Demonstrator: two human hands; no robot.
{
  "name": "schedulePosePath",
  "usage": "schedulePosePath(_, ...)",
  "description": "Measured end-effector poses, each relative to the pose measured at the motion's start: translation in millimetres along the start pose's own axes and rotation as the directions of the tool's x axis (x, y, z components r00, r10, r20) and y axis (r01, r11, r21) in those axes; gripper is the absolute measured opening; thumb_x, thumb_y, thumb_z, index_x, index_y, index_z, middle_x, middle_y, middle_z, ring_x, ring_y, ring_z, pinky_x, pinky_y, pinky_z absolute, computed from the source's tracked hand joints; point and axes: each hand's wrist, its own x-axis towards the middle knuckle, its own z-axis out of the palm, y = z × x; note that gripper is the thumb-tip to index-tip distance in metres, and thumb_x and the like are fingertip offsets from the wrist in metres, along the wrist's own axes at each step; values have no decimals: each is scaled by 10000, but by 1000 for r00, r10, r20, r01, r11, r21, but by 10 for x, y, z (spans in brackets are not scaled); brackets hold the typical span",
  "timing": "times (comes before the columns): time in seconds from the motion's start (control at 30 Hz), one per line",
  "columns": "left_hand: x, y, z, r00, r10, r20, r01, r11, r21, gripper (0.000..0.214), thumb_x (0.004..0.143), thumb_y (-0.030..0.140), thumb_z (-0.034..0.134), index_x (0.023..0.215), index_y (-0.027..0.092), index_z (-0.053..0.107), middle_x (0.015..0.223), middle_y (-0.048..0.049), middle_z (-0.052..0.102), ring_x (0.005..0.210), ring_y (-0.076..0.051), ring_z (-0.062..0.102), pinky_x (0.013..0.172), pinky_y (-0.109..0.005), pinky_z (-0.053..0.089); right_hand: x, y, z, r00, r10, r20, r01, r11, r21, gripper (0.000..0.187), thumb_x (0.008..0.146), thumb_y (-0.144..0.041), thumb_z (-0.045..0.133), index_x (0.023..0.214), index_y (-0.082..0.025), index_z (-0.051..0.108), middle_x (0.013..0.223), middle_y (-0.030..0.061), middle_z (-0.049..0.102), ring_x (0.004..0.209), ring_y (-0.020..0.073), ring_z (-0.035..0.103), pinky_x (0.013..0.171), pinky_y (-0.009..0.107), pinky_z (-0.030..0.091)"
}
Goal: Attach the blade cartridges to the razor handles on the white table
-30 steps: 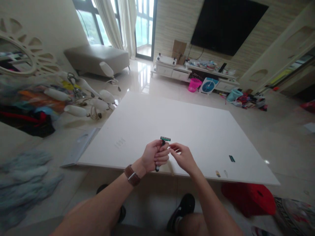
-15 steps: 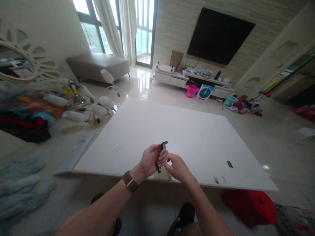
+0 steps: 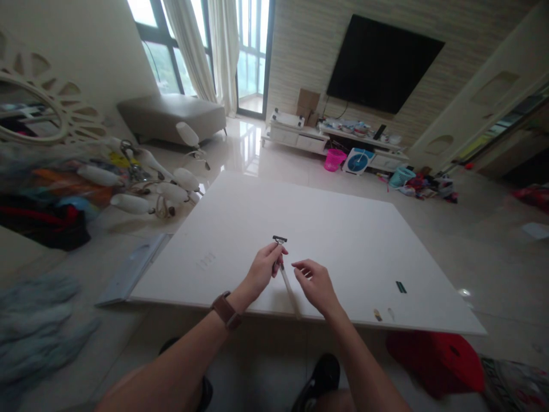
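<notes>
My left hand is closed around the dark handle of a razor, pinching it between thumb and fingers. The razor's head points up and away from me, just over the white board. A brown watch sits on that wrist. My right hand hovers close to the right of the razor. Its fingers are loosely apart and nothing shows in them. A thin pale strip lies on the board between the two hands.
A small green piece and two tiny bits lie on the board's right side. White lamp shades and clutter sit on the left, with a grey tray at the board's edge. A red object lies on the floor by my shoes.
The razor has tipped from close against both hands to pointing away over the board. My right hand has let go of it and drawn slightly right, its fingers spreading.
</notes>
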Motion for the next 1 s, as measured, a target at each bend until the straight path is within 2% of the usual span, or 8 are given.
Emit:
schedulePosePath(0.1,6,-2,-21,998,50,28,-54,985,163,221,853,339,615,806,139,695,599,24,515,465,-86,381,437,-214,246,19,47,15,998,27,-63,-26,999,26,204,876,-298,592,999,-188,714,861,58,707,741,189,645,676,324,503)
schedulePosePath(0.23,-3,-30,-41,987,133,94,-159,918,364,210,867,292,595,776,149,717,642,-8,574,583,-131,463,529,-235,312,62,43,3,975,63,-211,-29,986,162,265,906,-379,573,1057,-184,667,986,86,708,851,208,656,700,323,507)
schedulePosePath(0.43,-30,-61,-40,955,242,169,-294,734,612,194,901,242,540,815,181,703,815,-46,642,790,-181,562,739,-288,407,57,35,44,983,64,-175,-29,981,194,297,920,-419,567,1073,-182,658,1019,90,705,883,209,654,727,325,498)
schedulePosePath(0.6,-32,-78,-2,953,259,160,-299,696,652,99,866,208,580,883,181,674,851,-39,640,795,-176,583,763,-309,452,62,10,78,983,49,-177,2,961,277,305,937,-459,557,1050,-195,657,979,71,713,893,206,659,725,316,498)
schedulePosePath(0.7,-38,-76,-6,957,253,141,-282,700,657,70,859,219,603,873,184,661,840,-28,651,756,-164,586,723,-298,464,46,-19,74,985,-35,-170,68,978,195,248,873,-408,678,1016,-206,674,943,50,711,864,195,656,715,306,498)
schedulePosePath(0.8,-48,-46,-15,952,273,141,-295,681,670,53,855,228,629,852,189,665,819,-15,671,735,-153,586,700,-284,460,28,-45,58,970,-153,-190,170,982,78,142,877,-325,686,968,-216,696,920,36,704,864,185,649,717,303,493)
schedulePosePath(0.9,-64,-15,-15,927,350,136,-340,631,697,47,852,232,653,848,190,674,802,-10,674,731,-149,587,697,-279,454,20,-58,55,940,-228,-255,238,971,12,99,897,-273,661,966,-219,706,932,42,699,880,184,643,701,300,499)
schedulePosePath(1.0,-90,-8,-13,900,419,120,-366,580,728,59,846,218,674,897,192,691,805,-11,674,741,-147,598,714,-278,455,7,-52,64,911,-298,-285,290,954,-72,150,891,-245,670,1035,-226,707,966,50,713,899,190,645,703,309,511)
